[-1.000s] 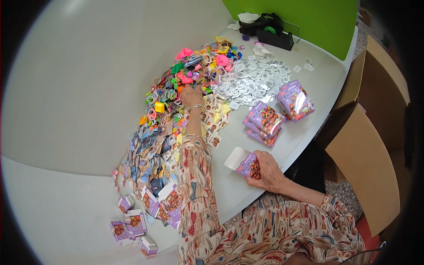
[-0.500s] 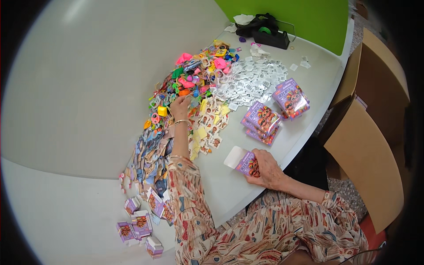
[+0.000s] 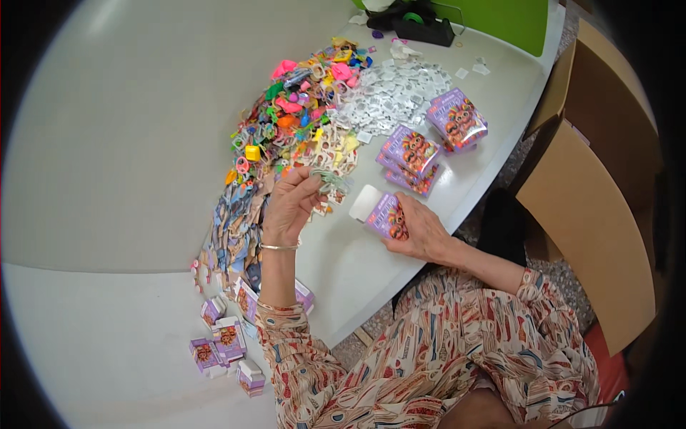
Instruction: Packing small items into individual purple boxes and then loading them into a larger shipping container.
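Observation:
Between the thumb and fingers of my left hand (image 3: pixel 289 204) is a small pale green, see-through trinket (image 3: pixel 330 180), its exact kind unclear. My right hand (image 3: pixel 423 230) is wrapped round a small purple cardboard box (image 3: pixel 386 216) whose white end flap (image 3: pixel 366 200) stands open toward the left. The trinket is up and left of that flap, apart from it. Behind my left hand spreads a pile of colourful small plastic toys (image 3: pixel 289 107), beside printed picture cards (image 3: pixel 330 146) and folded paper pieces (image 3: pixel 239 222).
White square packets (image 3: pixel 400 93) lie heaped at the back. Stacked purple boxes stand at the right, one group (image 3: pixel 413 151) nearer than the other (image 3: pixel 459 118). More purple boxes (image 3: pixel 229 337) are at lower left. A black tape dispenser (image 3: pixel 423 30) stands far back; an open carton (image 3: pixel 586 193) is beside the table.
My left hand has come out of the toy pile toward me and now holds up the pale green trinket. My right hand still grips the open box. The whole view has shifted slightly.

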`<state>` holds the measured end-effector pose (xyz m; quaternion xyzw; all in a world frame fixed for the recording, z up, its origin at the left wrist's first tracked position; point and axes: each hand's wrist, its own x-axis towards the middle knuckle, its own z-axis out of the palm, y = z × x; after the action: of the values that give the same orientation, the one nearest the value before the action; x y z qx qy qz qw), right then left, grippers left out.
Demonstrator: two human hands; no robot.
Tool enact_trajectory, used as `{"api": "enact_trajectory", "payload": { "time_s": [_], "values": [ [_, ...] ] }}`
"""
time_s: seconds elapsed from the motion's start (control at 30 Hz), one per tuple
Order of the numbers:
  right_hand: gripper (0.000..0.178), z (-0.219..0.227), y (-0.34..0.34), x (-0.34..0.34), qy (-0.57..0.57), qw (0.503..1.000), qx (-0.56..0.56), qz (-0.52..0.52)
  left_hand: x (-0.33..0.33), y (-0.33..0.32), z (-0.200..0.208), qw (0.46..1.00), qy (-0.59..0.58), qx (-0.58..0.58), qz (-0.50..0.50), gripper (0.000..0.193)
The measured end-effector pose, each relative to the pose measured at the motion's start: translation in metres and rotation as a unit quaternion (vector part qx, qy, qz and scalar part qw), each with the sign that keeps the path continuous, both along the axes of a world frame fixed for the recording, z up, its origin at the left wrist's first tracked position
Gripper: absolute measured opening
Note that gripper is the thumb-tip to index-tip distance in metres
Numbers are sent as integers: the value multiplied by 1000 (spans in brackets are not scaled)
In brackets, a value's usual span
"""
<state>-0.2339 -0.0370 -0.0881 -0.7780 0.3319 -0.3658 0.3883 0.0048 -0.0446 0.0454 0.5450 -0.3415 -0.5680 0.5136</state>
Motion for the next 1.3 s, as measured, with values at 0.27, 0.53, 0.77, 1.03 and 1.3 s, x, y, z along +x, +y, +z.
{"api": "enact_trajectory", "payload": {
  "time_s": [0.27, 0.53, 0.77, 1.03, 1.3],
  "values": [
    [76, 6, 0, -9, 28, 999, 19, 21, -18, 18, -36, 995, -15, 66, -72, 16],
    [78, 3, 3, -11, 42, 999, 8, 16, -57, 32, -59, 706, -656, -247, -101, 17],
    [77, 6, 1, -12, 25, 1000, 8, -7, -75, 43, -33, 826, -528, -187, -68, 25],
    [96, 16, 4, -15, 53, 997, 58, -5, -68, 57, -90, 855, -482, -184, -46, 21],
    [104, 17, -1, -14, 33, 999, 13, -41, -81, 77, -80, 991, -100, -47, 70, 39]
  ]
}}
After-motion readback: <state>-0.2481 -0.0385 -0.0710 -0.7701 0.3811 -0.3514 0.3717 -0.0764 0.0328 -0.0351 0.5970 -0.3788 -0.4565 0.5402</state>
